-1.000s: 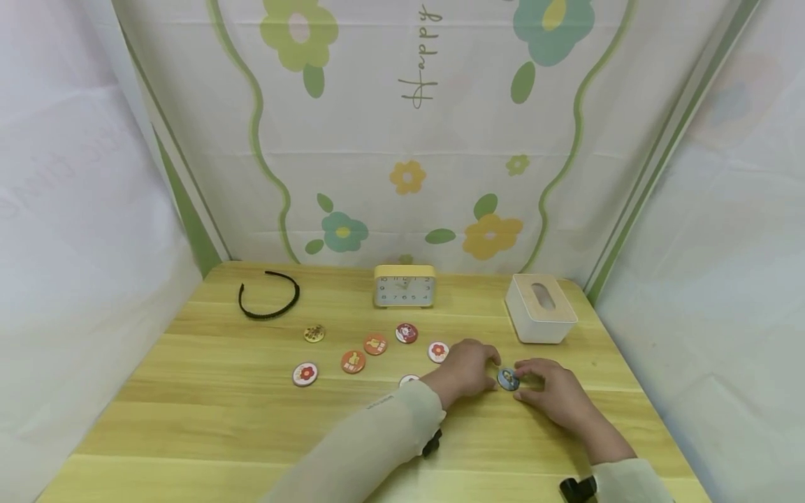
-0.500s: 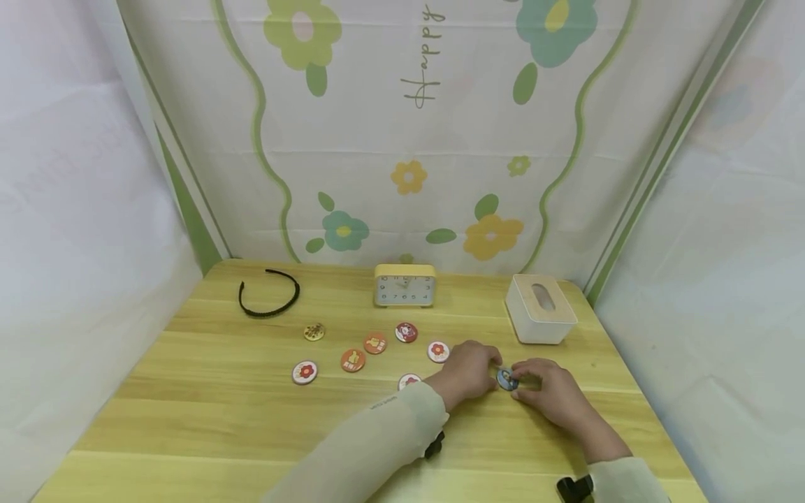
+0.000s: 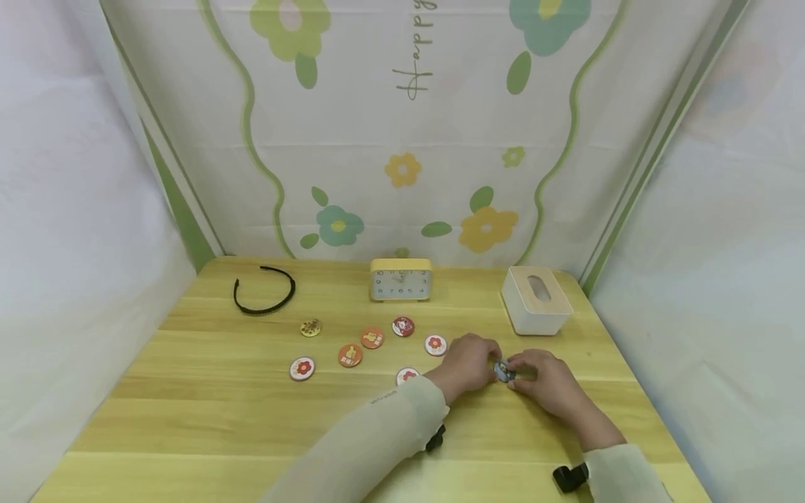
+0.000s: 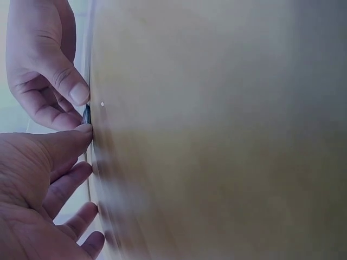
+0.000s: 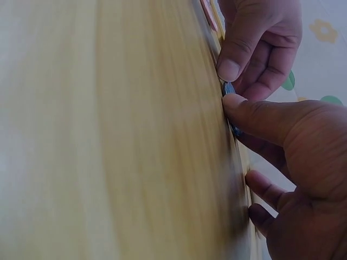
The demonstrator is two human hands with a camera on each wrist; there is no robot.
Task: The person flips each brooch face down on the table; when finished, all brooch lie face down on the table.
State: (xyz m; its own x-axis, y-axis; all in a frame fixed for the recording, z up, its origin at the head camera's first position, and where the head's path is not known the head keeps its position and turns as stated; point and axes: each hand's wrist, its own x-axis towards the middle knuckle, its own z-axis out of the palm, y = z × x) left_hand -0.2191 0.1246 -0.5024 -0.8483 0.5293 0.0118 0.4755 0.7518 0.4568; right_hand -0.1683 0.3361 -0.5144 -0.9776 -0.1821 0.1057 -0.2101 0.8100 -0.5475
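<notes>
A small blue round pin badge (image 3: pixel 502 371) is between my two hands, tilted just over the right part of the wooden table. My left hand (image 3: pixel 468 362) pinches its left edge with thumb and forefinger. From the right, my right hand (image 3: pixel 549 382) grips the opposite edge. In the right wrist view the badge (image 5: pixel 229 88) shows as a thin dark disc, partly covered by the right thumb. The left wrist view shows the badge (image 4: pixel 87 115) edge-on between both thumbs. A flower badge (image 3: pixel 435 345) lies close behind the left wrist, and another flower badge (image 3: pixel 407 376) is partly hidden by the left sleeve.
Left of the hands lie a red badge (image 3: pixel 403 326), orange thumbs-up badges (image 3: pixel 350 355), a yellow badge (image 3: pixel 311 327) and a flower badge (image 3: pixel 302 368). Farther back are a black headband (image 3: pixel 264 311), a yellow clock (image 3: pixel 401 280) and a white tissue box (image 3: pixel 537 300).
The blue badge has tipped from lying nearly face-up to a tilt, and the right fingers have moved slightly left with it. The left hand stays by it. The head view has shifted slightly.
</notes>
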